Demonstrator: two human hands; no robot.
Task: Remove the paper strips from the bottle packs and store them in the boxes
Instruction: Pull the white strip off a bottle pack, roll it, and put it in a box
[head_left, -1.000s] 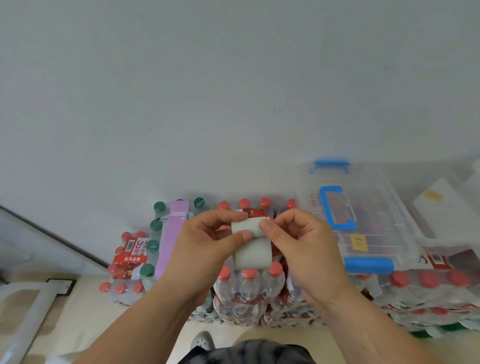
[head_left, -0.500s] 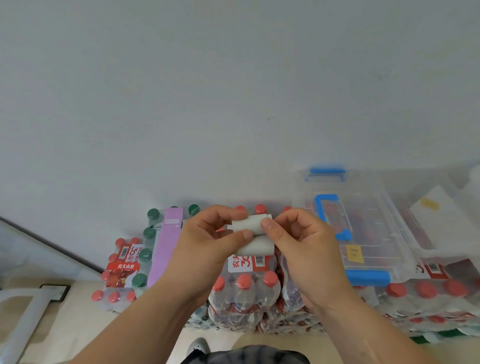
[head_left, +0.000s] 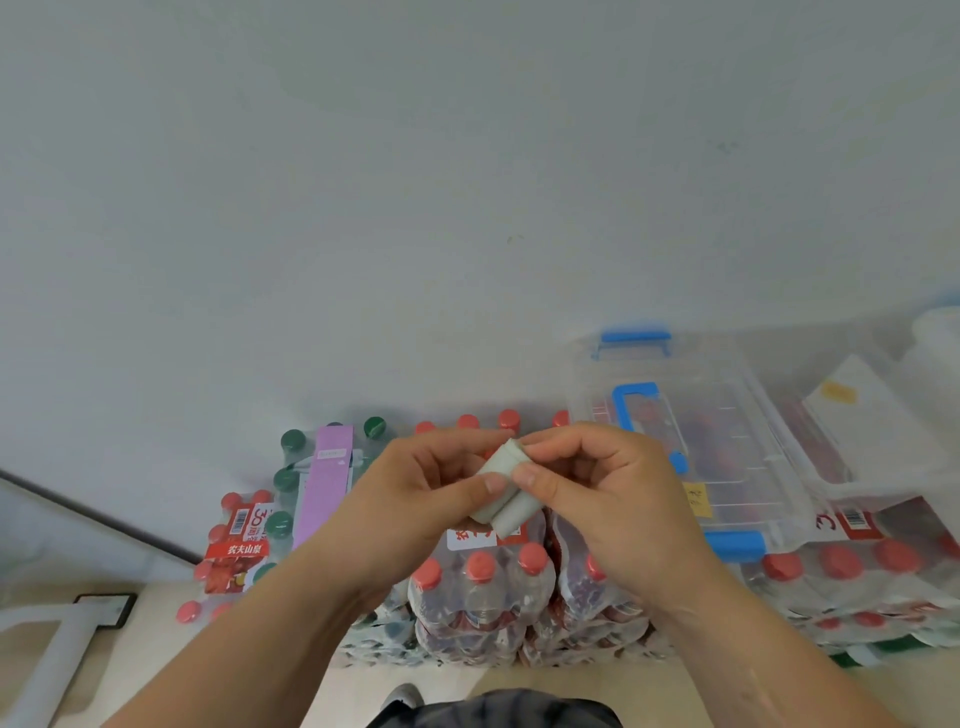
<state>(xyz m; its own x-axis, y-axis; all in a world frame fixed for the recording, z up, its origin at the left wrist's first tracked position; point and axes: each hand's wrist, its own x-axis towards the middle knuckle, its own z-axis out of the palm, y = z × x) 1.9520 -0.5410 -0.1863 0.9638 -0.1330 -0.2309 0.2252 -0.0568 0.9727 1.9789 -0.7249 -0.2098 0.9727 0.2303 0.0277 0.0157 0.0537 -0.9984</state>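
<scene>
Both hands pinch one pale paper strip (head_left: 503, 493), folded into a small thick wad, held in the air above the red-capped bottle packs (head_left: 483, 587). My left hand (head_left: 421, 499) grips its left side with thumb and fingers. My right hand (head_left: 597, 493) grips its right side. A purple paper strip (head_left: 327, 483) lies on the green-capped bottle pack (head_left: 285, 483) to the left. A clear plastic box with blue latches (head_left: 727, 467) sits closed on the packs at the right.
More red-capped packs (head_left: 857, 577) stretch to the right under a second clear box (head_left: 872, 426) holding white paper. A small pack with a red label (head_left: 234, 551) stands at the left. A plain wall rises behind. A white frame (head_left: 47, 660) stands on the floor, bottom left.
The hanging part of the pale strip has been folded up into a compact wad and tilted. The view has shifted slightly, with the hands staying together over the packs.
</scene>
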